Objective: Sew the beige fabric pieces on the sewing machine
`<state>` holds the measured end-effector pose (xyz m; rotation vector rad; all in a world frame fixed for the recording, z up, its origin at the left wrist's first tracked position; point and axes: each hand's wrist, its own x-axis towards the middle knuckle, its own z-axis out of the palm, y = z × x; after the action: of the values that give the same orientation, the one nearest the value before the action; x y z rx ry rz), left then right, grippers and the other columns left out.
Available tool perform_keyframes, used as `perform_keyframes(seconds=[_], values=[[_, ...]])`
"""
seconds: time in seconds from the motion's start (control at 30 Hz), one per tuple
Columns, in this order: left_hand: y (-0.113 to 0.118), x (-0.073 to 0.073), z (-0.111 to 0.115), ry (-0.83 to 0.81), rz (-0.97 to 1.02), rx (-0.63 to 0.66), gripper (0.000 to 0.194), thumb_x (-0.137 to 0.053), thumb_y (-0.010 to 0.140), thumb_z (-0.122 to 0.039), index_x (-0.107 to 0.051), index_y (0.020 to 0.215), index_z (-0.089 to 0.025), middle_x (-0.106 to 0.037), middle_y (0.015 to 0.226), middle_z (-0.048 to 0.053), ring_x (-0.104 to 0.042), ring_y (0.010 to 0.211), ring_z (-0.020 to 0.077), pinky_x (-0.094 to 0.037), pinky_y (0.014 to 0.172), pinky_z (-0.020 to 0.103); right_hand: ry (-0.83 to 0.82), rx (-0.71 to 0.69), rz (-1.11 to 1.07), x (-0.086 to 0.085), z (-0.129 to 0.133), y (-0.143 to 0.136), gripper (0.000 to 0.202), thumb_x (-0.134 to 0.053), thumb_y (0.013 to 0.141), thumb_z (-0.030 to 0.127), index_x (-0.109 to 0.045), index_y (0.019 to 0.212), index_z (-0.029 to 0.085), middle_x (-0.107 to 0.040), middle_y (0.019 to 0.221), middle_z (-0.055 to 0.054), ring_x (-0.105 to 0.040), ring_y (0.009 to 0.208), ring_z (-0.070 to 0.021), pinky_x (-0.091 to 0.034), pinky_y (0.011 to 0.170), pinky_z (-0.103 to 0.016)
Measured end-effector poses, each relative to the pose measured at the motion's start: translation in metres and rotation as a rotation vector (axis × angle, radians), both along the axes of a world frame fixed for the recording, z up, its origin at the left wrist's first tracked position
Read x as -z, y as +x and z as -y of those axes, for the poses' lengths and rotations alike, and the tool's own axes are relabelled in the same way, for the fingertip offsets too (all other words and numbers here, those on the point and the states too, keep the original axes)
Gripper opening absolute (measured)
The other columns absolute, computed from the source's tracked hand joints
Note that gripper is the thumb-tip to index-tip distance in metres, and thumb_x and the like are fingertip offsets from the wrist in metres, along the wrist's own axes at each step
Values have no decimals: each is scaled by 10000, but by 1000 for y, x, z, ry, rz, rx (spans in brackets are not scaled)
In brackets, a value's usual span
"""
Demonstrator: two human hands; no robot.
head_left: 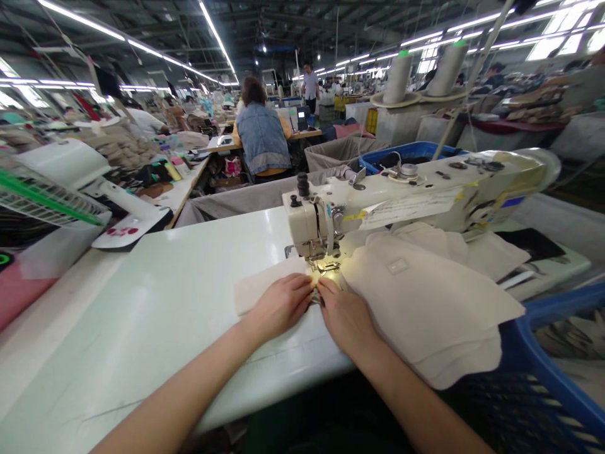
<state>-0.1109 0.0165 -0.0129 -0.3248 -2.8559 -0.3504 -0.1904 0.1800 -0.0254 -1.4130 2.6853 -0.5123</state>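
A white sewing machine [387, 195] stands on a pale table [189, 284], its needle area lit yellow. Just in front of the presser foot, my left hand [283, 301] has its fingers bent and pressed together at a small piece whose details are hidden. My right hand [344, 310] meets it there, fingertips closed on the same spot. A strip of cream fabric [265, 284] lies behind and left of my left hand. To the right of my right hand, cream fabric pieces [425, 296] are stacked under the machine arm and overhang the table edge.
A blue basket [534, 340] with fabric is at the right, below the table edge. A white fan [70, 170] stands at the left. Behind the machine are grey cloth bins [222, 202] and a blue crate [416, 150]. A person in a denim vest [265, 139] sits further back.
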Motion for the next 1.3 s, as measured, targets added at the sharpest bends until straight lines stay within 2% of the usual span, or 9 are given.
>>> perform_keyframes(seconds=[0.13,0.33,0.53,0.7,0.97,1.17,1.3], values=[[-15,1,15,-12,-8,-4,294,-424,1019,-225,-697,1111,-168,-702,1142,128,-657,1091,251,-579,959,421,-37,15,10,2,4,-2,371,-436,997,105,-637,1300,178,-620,1414,-92,-705,1068,-204,-579,858,-311],[-25,4,29,-31,-23,-16,304,-438,1011,-221,-701,1151,-161,-708,1160,129,-666,1089,246,-574,973,401,-54,9,-11,7,-2,2,393,-469,967,81,-632,1313,172,-614,1433,-73,-717,1038,-203,-576,869,-308],[-20,10,27,-30,-49,-63,332,-433,1012,-220,-658,1243,-141,-690,1234,141,-644,1138,262,-561,1001,438,-61,8,-78,15,-3,5,392,-473,971,90,-633,1321,164,-612,1438,-85,-732,990,-203,-579,842,-299],[-18,12,26,-32,-31,-90,351,-427,1014,-229,-638,1284,-152,-660,1300,155,-621,1208,268,-540,1039,469,-83,5,-80,14,-4,6,375,-459,988,110,-641,1310,165,-615,1430,-106,-729,1000,-197,-570,858,-291],[-19,9,26,-1,-26,-65,320,-432,1019,-233,-655,1236,-157,-674,1292,135,-617,1214,252,-529,1052,447,-84,-1,-79,12,-4,6,371,-471,970,97,-659,1277,187,-626,1419,-92,-730,974,-182,-561,837,-264],[-21,10,22,-46,-23,-125,313,-420,1032,-253,-645,1222,-148,-676,1262,131,-632,1162,251,-533,1031,434,-75,14,-80,11,-7,8,347,-456,989,110,-667,1256,178,-635,1408,-85,-730,977,-187,-562,814,-269],[-11,7,17,-46,8,-194,293,-480,999,-222,-644,1233,-156,-676,1276,120,-631,1176,254,-527,1039,433,-88,61,-82,13,-17,17,323,-465,992,126,-676,1233,167,-659,1375,-90,-739,947,-191,-567,772,-266]])
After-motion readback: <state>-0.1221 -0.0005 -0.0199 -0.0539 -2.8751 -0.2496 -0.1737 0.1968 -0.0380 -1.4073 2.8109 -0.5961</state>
